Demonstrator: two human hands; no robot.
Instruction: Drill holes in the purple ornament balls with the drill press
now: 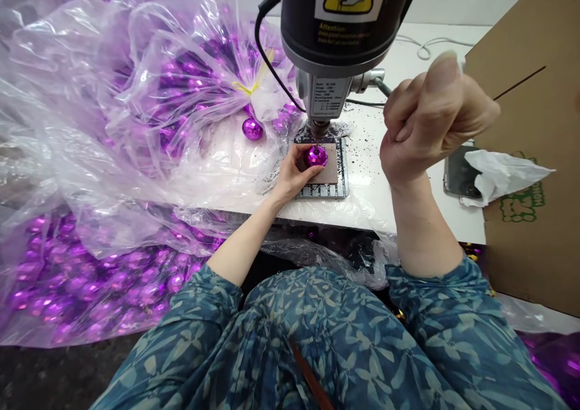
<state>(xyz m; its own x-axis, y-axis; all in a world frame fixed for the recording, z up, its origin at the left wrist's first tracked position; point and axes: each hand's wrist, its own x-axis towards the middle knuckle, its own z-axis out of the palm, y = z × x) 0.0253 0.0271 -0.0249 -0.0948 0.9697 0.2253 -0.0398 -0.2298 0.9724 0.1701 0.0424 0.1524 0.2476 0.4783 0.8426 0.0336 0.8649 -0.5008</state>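
Note:
My left hand [294, 171] pinches a shiny purple faceted ball [316, 156] between thumb and fingers. The ball rests on a brown square pad [329, 171] on the metal base plate [343, 186] of a drill press [335, 41], right below its chuck [318, 127]. Raised at the right, my right hand [430, 111] is curled into a fist beside the machine, at the end of a metal lever [383, 86]. What its fingers wrap round is hidden.
Clear plastic bags [190, 96] full of purple balls cover the left side. A loose purple ball [252, 129] lies beside them. At the right are a phone [460, 171], a crumpled tissue [502, 174] and a cardboard box [539, 120]. Dark shavings dot the white table [367, 198].

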